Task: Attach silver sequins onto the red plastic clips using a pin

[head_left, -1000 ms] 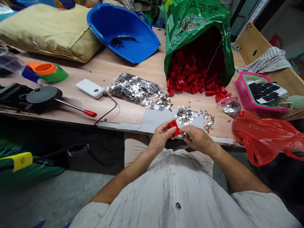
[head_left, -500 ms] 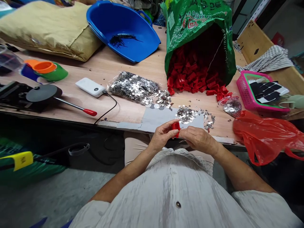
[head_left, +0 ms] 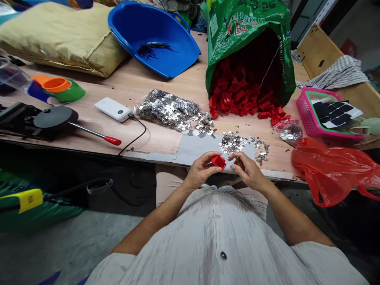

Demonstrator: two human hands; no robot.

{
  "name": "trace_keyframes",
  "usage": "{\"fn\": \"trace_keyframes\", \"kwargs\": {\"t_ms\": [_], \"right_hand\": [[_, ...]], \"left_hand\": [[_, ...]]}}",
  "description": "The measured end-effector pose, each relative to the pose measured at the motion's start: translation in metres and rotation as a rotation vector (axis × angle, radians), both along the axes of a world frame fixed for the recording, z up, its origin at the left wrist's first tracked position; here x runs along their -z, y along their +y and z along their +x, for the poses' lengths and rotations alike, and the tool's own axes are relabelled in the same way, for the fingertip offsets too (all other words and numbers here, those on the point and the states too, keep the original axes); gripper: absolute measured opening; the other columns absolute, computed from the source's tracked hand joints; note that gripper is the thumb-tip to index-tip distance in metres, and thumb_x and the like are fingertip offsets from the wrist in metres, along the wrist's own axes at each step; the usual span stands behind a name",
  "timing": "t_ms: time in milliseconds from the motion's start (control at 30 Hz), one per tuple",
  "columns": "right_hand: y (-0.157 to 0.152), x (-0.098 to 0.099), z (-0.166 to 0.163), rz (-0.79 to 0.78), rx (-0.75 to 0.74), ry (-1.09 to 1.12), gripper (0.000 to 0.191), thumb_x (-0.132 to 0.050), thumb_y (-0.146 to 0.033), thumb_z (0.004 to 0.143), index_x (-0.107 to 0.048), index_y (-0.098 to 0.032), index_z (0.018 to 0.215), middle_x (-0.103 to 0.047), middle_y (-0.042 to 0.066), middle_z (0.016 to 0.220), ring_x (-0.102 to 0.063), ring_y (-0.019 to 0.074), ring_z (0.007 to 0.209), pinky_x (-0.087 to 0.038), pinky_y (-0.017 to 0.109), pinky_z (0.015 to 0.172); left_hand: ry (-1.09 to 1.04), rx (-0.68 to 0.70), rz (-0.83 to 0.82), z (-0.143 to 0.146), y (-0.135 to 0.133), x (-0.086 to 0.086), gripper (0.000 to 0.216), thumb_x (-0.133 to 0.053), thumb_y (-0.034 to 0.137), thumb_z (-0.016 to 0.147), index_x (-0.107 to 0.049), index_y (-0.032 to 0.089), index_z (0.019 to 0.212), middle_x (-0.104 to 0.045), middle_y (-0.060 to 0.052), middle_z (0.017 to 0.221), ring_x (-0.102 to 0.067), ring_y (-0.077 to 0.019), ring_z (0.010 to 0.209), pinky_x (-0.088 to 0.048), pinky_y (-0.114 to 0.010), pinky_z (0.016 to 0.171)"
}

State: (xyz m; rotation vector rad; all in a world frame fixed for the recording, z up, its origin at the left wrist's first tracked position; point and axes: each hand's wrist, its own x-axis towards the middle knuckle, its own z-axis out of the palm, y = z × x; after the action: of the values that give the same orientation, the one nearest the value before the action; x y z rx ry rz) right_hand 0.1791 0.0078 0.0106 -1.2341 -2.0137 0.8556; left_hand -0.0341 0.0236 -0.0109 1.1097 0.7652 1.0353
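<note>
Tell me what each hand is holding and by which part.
The left hand pinches a small red plastic piece by its left end. The right hand sits beside it, fingertips together; whether it holds anything cannot be told.

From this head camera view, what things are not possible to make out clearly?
Head view:
- the red piece: fingers of the left hand cover part of it, hiding its full shape.
- the right hand: whether its pinched fingertips hold anything is too small to tell.
- the green bag: top cut off by the upper edge, inside lost in shadow.
- the dark items in the blue basin: too small to identify.
</note>
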Motion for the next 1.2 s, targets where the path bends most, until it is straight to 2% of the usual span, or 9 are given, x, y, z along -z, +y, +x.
{"fn": "trace_keyframes", "kwargs": {"t_ms": [100, 200, 400, 500, 700, 933, 1200], "right_hand": [[0.003, 0.015, -0.003, 0.055, 0.000, -0.057, 0.027, -0.040, -0.026, 0.100, -0.056, -0.026, 0.121, -0.056, 0.008, 0.105, -0.057, 0.0196, 0.097, -0.050, 0.036, 0.085], [0.006, 0.029, -0.006, 0.081, 0.013, -0.109, 0.029, -0.044, -0.025, 0.098, -0.060, -0.027, 0.122, -0.056, 0.006, 0.093, -0.058, 0.0196, 0.088, -0.051, 0.035, 0.078], [0.011, 0.033, -0.010, 0.056, -0.010, -0.168, 0.022, -0.051, -0.019, 0.093, -0.064, -0.022, 0.111, -0.066, 0.007, 0.100, -0.063, 0.0191, 0.089, -0.050, 0.033, 0.080], [0.014, 0.033, -0.011, 0.047, -0.025, -0.187, 0.019, -0.052, -0.018, 0.092, -0.065, -0.021, 0.106, -0.067, 0.007, 0.098, -0.063, 0.0189, 0.089, -0.050, 0.032, 0.080], [0.019, 0.035, -0.012, 0.072, -0.055, -0.192, 0.019, -0.052, -0.015, 0.091, -0.065, -0.020, 0.104, -0.067, 0.007, 0.095, -0.064, 0.0182, 0.087, -0.050, 0.031, 0.079], [0.018, 0.035, -0.013, 0.068, -0.048, -0.245, 0.019, -0.050, -0.015, 0.093, -0.064, -0.019, 0.104, -0.065, 0.007, 0.097, -0.063, 0.0171, 0.086, -0.050, 0.030, 0.078], [0.009, 0.021, -0.038, -0.039, 0.063, -0.457, 0.019, -0.046, -0.016, 0.095, -0.064, -0.019, 0.101, -0.063, 0.008, 0.097, -0.062, 0.0194, 0.089, -0.048, 0.029, 0.075]], "left_hand": [[0.157, -0.037, 0.126, -0.006, 0.008, 0.011, 0.033, -0.078, 0.024, 0.072, -0.068, 0.019, 0.104, -0.069, -0.007, 0.104, -0.063, -0.0199, 0.096, -0.050, -0.032, 0.089], [0.347, -0.034, 0.193, -0.013, 0.018, 0.021, 0.031, -0.076, 0.024, 0.073, -0.068, 0.020, 0.103, -0.070, -0.007, 0.101, -0.064, -0.0201, 0.094, -0.049, -0.032, 0.088], [0.531, 0.030, 0.273, -0.015, 0.033, 0.022, 0.036, -0.074, 0.023, 0.072, -0.070, 0.022, 0.108, -0.072, -0.004, 0.094, -0.065, -0.0195, 0.086, -0.048, -0.031, 0.083], [0.543, 0.046, 0.331, -0.014, 0.037, 0.022, 0.034, -0.076, 0.027, 0.071, -0.073, 0.023, 0.104, -0.073, -0.003, 0.093, -0.066, -0.0216, 0.088, -0.048, -0.032, 0.085], [0.543, 0.052, 0.331, -0.016, 0.039, 0.025, 0.035, -0.078, 0.028, 0.070, -0.075, 0.024, 0.105, -0.074, -0.005, 0.095, -0.063, -0.0284, 0.109, -0.044, -0.037, 0.098], [0.587, 0.108, 0.339, -0.016, 0.039, 0.022, 0.031, -0.074, 0.026, 0.074, -0.071, 0.018, 0.104, -0.073, -0.005, 0.101, -0.066, -0.0196, 0.092, -0.047, -0.030, 0.088], [0.581, 0.090, 0.310, -0.014, 0.037, 0.023, 0.026, -0.070, 0.022, 0.075, -0.070, 0.019, 0.101, -0.075, -0.003, 0.097, -0.068, -0.0194, 0.088, -0.049, -0.029, 0.084]]}}
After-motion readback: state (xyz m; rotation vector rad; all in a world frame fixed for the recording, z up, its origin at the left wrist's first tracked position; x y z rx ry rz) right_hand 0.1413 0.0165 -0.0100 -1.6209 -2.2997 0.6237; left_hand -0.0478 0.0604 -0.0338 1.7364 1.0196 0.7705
